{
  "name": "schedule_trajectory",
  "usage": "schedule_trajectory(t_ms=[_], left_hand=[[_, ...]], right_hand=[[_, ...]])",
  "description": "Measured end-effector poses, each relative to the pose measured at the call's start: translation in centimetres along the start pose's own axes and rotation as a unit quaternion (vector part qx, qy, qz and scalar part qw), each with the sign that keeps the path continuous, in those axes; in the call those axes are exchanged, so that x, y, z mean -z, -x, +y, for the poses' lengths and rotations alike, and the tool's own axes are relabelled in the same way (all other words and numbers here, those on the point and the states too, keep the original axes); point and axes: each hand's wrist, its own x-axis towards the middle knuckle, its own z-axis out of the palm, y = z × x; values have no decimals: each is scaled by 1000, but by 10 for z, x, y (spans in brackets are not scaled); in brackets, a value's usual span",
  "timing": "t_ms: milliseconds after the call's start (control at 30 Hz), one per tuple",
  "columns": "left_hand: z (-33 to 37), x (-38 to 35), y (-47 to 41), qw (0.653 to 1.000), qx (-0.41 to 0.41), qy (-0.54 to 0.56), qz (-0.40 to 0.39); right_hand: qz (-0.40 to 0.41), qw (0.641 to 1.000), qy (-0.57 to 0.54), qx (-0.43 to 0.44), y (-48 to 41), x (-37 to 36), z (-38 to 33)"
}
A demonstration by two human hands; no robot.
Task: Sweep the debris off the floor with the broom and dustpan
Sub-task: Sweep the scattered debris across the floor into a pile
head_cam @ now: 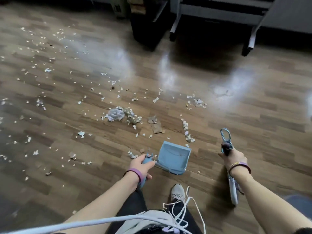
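Paper scraps (125, 114) lie all over the wood floor (253, 124), mostly left and far. The left hand (141, 164) grips the handle of the blue dustpan (173, 157), which sits on the near floor, and the right hand (233, 159) is curled round the broom (233, 190). Sweeping looks barely begun, so next the broom should push the closest scraps into the pan.

The floor (253, 129) lies open on the right. Scraps (118, 114) dot the left and middle. A dark box (146, 36) and grey legs (175, 24) (far back) block the way there.
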Motion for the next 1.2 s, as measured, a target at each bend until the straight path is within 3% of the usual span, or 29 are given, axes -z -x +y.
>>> schedule_trajectory(t_ms=[167, 367, 500, 733, 967, 1200], left_hand=[[-11, 60, -39, 1000, 21, -21, -4], [-2, 163, -96, 999, 31, -23, -26], [13, 244, -121, 1000, 27, -1, 1], [18, 334, -146, 992, 38, 32, 114], [28, 368, -149, 973, 34, 89, 212], [59, 330, -151, 979, 3, 86, 182]], right_hand=[[-76, 991, 89, 72, 2, -69, -109], [-103, 980, 101, 140, 30, -138, -261], [-84, 986, 52, 135, 58, -165, -362], [-47, 981, -90, 168, 83, -171, -504], [-70, 964, -114, 228, 87, -165, -546], [-14, 965, -161, 208, 64, -97, -497]])
